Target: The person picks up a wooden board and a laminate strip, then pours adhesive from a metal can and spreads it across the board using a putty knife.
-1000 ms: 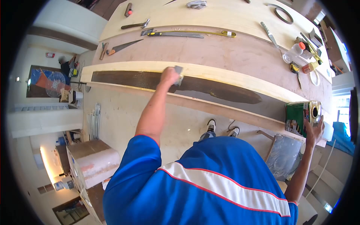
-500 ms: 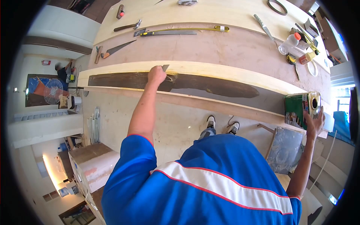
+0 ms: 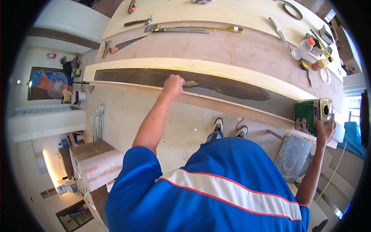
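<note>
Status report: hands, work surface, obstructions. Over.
Left hand: fingers closed on flat, yellow-smeared tool, at long dark strip. Right hand: against green rectangular metal can, grip unclear. Possible obstruction: can, at strip's right end.

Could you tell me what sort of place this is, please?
It looks like a carpentry workshop or site, judging by the hammer, the handsaw and the long, partly coated board.

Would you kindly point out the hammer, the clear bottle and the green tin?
Hammer (image 3: 135,23): head view, on its handle.
Clear bottle (image 3: 300,52): head view, on its body.
Green tin (image 3: 304,115): head view, on its green side.
</note>
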